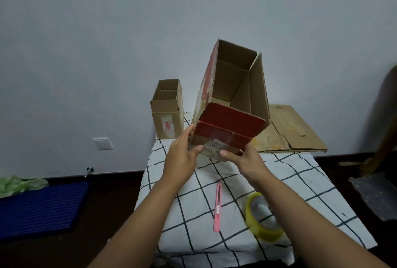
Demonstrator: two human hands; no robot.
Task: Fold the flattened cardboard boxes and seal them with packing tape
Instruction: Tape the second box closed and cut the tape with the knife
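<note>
Both hands hold the red box up, tilted, over the far end of the checked desk, its open mouth toward twelve o'clock and its folded end toward the person. The left hand clasps the corner at nine o'clock, thumb on the labelled face; the right hand pinches the corner at three o'clock. Empty corrugated board like this looks light and fairly stiff along the walls, but the flaps should hinge and spring back, so corners and edges seem the surest hold. A tape roll lies at five o'clock, a pink cutter beside it. A smaller box stands at eleven o'clock, flattened cardboard at two.
</note>
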